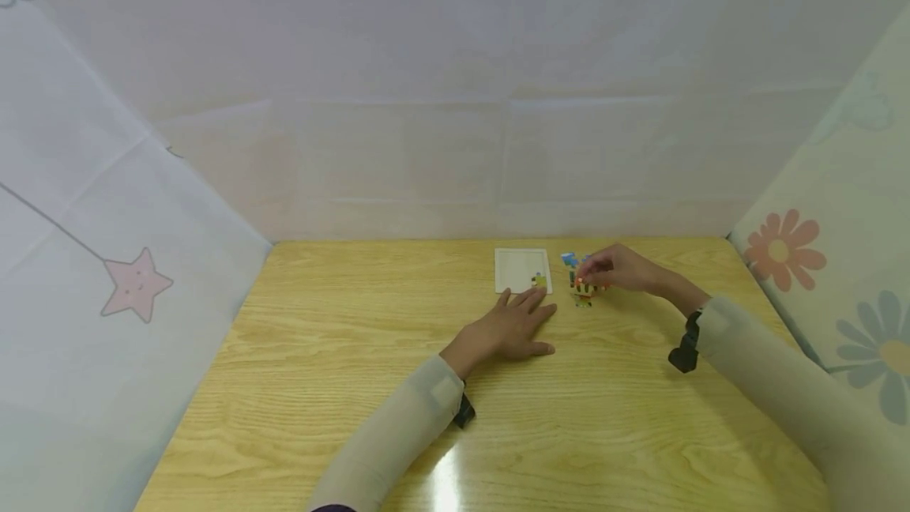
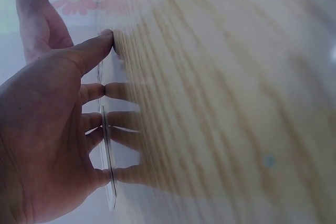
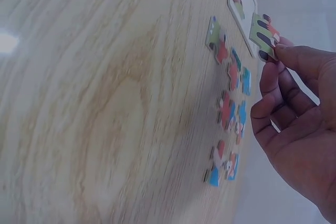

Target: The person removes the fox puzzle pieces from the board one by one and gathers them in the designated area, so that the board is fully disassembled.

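Observation:
My right hand (image 1: 626,269) pinches a jigsaw puzzle piece (image 3: 261,34) between thumb and fingertips. Green with dark and orange shapes, the piece is held tilted above the table. Flat and spread, my left hand (image 1: 508,328) rests on the table, its fingertips at the near edge of a thin white puzzle tray (image 1: 517,265). Another piece (image 1: 539,280) lies in the tray's near right corner, partly behind those fingers in the right wrist view. Beneath and beside my right hand, several loose puzzle pieces (image 3: 227,111) in red, blue and green lie on the table.
The wood-grain table (image 1: 341,338) is bounded by a pale cloth backdrop (image 1: 398,164) behind and at both sides. A dark wrist strap with a small device (image 1: 685,354) hangs below my right sleeve. A similar device (image 1: 464,411) is at my left wrist.

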Tool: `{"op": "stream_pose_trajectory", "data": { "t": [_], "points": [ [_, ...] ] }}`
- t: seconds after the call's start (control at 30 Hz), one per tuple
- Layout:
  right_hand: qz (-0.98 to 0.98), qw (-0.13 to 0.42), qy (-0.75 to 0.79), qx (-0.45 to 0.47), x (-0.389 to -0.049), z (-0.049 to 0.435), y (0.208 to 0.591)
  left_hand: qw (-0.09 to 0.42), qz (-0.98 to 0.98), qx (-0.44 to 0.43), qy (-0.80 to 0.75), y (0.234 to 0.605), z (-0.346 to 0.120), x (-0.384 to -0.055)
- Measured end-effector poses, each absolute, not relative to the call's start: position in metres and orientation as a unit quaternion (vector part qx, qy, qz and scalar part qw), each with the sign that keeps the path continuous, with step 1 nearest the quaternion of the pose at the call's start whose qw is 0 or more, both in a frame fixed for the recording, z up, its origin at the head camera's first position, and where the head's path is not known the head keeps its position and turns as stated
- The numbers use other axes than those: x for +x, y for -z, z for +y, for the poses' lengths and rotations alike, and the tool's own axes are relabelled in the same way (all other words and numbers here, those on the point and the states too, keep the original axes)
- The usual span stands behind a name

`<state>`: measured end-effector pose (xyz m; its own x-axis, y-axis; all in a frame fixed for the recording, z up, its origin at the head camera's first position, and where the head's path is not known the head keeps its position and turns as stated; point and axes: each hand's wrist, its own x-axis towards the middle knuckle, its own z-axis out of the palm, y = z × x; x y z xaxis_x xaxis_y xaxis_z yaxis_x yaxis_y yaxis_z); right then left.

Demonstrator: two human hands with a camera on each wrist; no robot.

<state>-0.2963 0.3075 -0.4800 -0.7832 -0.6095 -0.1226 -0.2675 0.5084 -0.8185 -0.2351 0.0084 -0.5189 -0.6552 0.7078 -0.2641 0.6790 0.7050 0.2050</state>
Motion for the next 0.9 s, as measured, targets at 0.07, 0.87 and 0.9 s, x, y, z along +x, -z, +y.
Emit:
{"op": "stream_pose_trajectory", "data": {
  "t": [0.07, 0.87, 0.9],
  "points": [
    [0.848, 0.202, 0.417, -0.257, -0.293, 0.312, 0.48, 0.165, 0.907, 0.385, -0.038, 0.509, 0.008, -0.23],
    [0.856, 0.203, 0.411, -0.238, -0.282, 0.354, 0.495, 0.154, 0.905, 0.395, -0.022, 0.501, 0.01, -0.224],
    [0.857, 0.203, 0.409, -0.237, -0.282, 0.354, 0.495, 0.154, 0.905, 0.396, -0.022, 0.501, 0.01, -0.225]
  ]
}}
